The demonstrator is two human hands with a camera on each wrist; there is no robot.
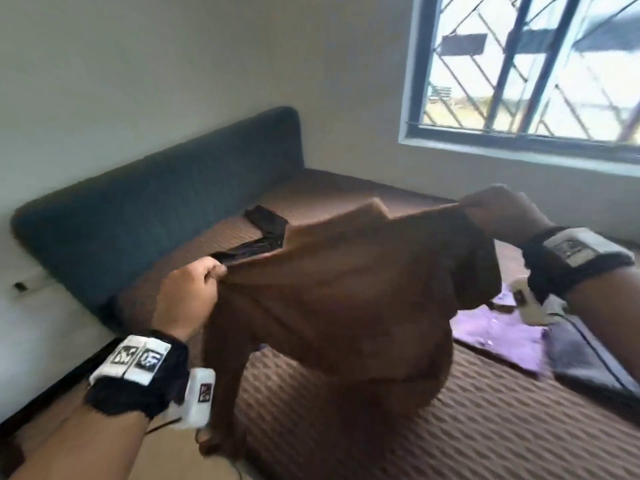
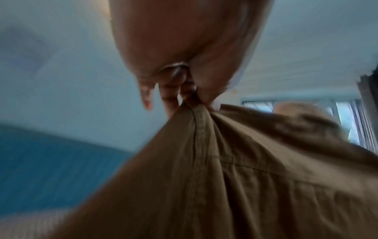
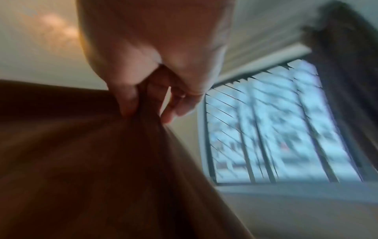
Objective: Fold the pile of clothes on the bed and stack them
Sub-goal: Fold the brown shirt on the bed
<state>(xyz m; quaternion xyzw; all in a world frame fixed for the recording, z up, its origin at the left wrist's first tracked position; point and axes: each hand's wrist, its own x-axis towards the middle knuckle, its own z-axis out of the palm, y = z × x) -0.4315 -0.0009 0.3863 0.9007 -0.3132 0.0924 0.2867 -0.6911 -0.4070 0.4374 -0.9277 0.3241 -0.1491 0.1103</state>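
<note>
A brown collared shirt (image 1: 346, 299) hangs spread in the air over the bed (image 1: 485, 427). My left hand (image 1: 197, 282) pinches its left shoulder seam, and the left wrist view shows the brown shirt (image 2: 235, 177) bunched under my left hand (image 2: 190, 95). My right hand (image 1: 485, 209) pinches the other shoulder; in the blurred right wrist view the shirt (image 3: 92, 169) runs down from my right hand (image 3: 143, 103). The shirt's lower part droops onto the mattress. A folded purple garment (image 1: 495, 327) and a dark folded one (image 1: 595, 358) lie on the bed at the right.
A black garment (image 1: 263, 233) lies behind the shirt near the teal headboard (image 1: 156, 216). A barred window (image 1: 536, 64) fills the wall at the upper right. White floor shows to the left of the bed.
</note>
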